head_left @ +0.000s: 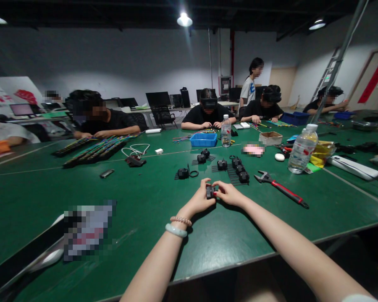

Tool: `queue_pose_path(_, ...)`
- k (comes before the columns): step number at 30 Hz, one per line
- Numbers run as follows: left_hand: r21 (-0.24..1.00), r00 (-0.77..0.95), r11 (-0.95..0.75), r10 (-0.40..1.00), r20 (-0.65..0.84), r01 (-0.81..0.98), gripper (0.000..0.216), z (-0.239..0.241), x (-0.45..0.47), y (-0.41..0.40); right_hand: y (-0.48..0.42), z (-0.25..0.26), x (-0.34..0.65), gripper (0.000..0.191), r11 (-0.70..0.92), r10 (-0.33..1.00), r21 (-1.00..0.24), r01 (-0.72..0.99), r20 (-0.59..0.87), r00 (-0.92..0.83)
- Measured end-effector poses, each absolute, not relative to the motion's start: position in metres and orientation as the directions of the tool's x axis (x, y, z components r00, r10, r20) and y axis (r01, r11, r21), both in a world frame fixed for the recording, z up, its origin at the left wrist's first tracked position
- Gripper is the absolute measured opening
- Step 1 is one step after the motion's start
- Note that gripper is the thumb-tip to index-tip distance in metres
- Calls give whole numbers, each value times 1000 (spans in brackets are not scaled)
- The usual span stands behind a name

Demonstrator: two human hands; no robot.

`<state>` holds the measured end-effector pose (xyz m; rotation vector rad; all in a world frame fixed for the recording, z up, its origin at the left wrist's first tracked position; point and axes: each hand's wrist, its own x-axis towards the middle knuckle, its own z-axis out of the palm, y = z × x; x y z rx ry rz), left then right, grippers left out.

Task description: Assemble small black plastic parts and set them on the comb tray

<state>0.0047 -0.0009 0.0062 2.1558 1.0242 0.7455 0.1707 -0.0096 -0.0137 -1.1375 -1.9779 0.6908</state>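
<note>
Both my hands meet around a small black blocky part (210, 192) just above the green table. My left hand (200, 197) grips it from the left, thumb below and fingers above. From the right, my right hand (227, 193) pinches it between thumb and fingers; a red spot shows at the thumb tip. Beyond my hands lie several similar black parts with thin prongs, among them one at the left (183, 173), one in the middle (221, 165) and a row at the right (240, 170). A black ring (194, 173) lies beside the left one.
An adjustable wrench (282, 188) with a red-black handle lies to the right. Behind it stand a large water bottle (302, 151) and a smaller bottle (226, 132). A blue tray (203, 139) and bundled wires (101, 150) lie farther back. Several people work across the green table (138, 184).
</note>
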Motion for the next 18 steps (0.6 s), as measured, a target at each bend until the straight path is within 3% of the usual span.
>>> queue_pose_path(7,740,554,-513,800,229,435,68,5,3,0,-13,-12,170,32,503,864,-684,528,393,-315)
queue_pose_path(12,738,561,-518,795,229,433,69,4,1,0,-21,13,201,31,539,758,-481,691,634,-149)
queue_pose_path(15,735,561,-515,798,223,441,70,3,-1,1,-24,25,244,28,297,641,-428,853,752,154)
queue_pose_path(18,732,557,-516,799,224,445,70,2,-1,1,-25,24,290,29,-134,584,-471,872,674,453)
